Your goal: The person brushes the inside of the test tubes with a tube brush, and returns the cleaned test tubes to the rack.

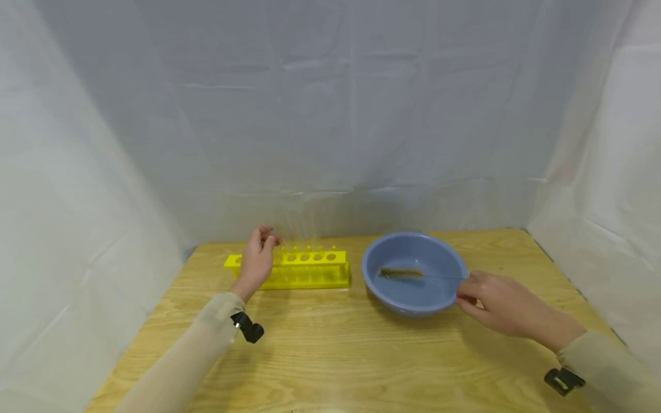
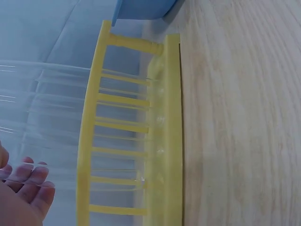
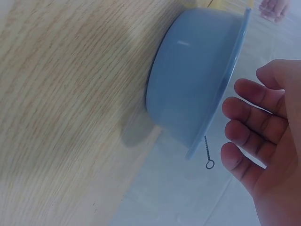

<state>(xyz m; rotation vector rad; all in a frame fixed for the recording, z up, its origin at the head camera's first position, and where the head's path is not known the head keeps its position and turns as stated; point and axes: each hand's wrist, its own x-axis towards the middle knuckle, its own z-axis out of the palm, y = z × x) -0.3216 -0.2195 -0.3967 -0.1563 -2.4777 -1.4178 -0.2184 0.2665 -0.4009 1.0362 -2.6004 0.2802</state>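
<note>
My left hand (image 1: 256, 261) is at the left part of a yellow test tube rack (image 1: 304, 281). In the left wrist view its thumb and fingers (image 2: 38, 181) pinch a clear glass test tube (image 2: 117, 179) above the top plate, while the tube's lower end stands in the rack. Several more test tubes (image 2: 56, 89) stand upright beside it. At the right rim of a blue bowl (image 1: 372, 292), my right hand (image 1: 498, 304) has loosely bent fingers and holds nothing. A test tube brush (image 1: 401, 273) lies in the bowl, its wire loop handle (image 3: 209, 164) sticking out past the rim.
A wooden table (image 1: 330, 367) carries the rack and, to its right, the bowl. White sheeting (image 1: 330, 115) hangs behind the table and along both sides. Each wrist wears a black strap mount (image 1: 248, 328).
</note>
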